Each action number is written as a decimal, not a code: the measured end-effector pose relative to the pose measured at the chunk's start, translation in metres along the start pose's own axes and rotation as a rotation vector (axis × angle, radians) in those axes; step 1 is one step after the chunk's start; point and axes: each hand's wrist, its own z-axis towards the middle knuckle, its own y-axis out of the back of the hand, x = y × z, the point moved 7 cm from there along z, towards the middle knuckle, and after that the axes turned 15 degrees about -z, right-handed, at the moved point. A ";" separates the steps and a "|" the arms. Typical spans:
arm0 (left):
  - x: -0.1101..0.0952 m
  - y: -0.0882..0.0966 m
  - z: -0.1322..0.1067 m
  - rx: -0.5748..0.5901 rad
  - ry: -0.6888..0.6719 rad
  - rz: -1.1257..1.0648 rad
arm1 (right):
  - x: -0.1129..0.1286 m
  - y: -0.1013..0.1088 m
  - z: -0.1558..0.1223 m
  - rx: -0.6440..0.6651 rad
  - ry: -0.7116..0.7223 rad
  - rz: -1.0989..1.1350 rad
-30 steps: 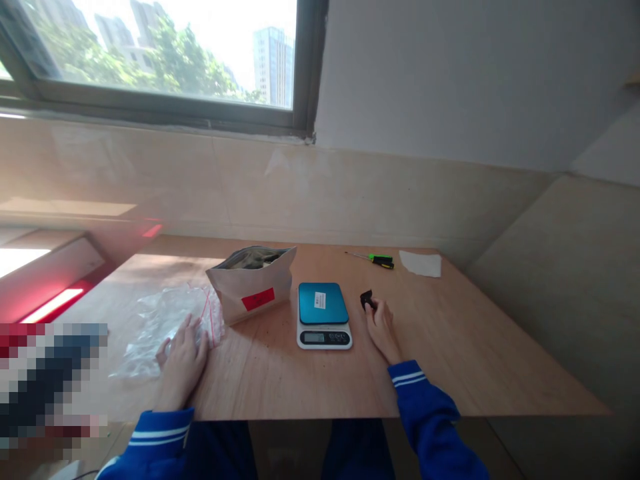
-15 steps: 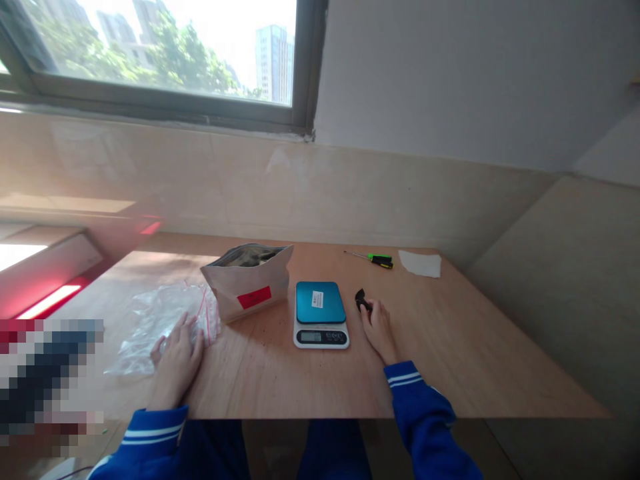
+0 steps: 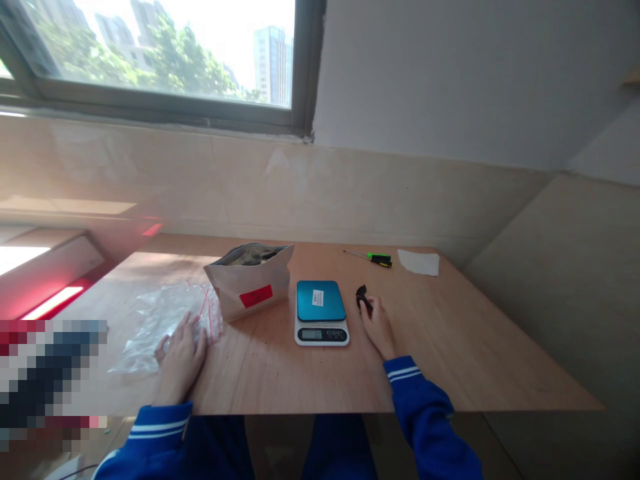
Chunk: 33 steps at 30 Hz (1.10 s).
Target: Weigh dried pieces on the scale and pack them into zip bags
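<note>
Though near the scale [image 3: 321,308], black object [image 3: 361,293] in right hand [image 3: 378,327].

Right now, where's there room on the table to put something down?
The table is bare right of the right hand, which holds a black object, and nearer than the white sheet. A strip between the scale and the table's near edge looks open too. Crowded: where the left hand rests on the clear plastic bag beside the open pouch.

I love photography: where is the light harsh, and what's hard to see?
Head view: daylight whitens sky beyond the window; sun brightens the table at far left; digits on the scale are unreadable; the dark object in the right hand shows little detail; blocky pixels cover the lower left.
</note>
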 end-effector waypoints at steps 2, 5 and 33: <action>0.001 -0.001 0.001 0.008 -0.005 -0.003 | 0.015 -0.001 0.011 0.052 0.040 0.028; 0.003 -0.002 0.001 -0.002 -0.005 -0.004 | 0.053 -0.008 0.031 0.160 0.166 0.058; -0.003 -0.003 -0.001 -0.048 -0.015 -0.003 | 0.112 0.005 0.080 0.043 0.063 0.234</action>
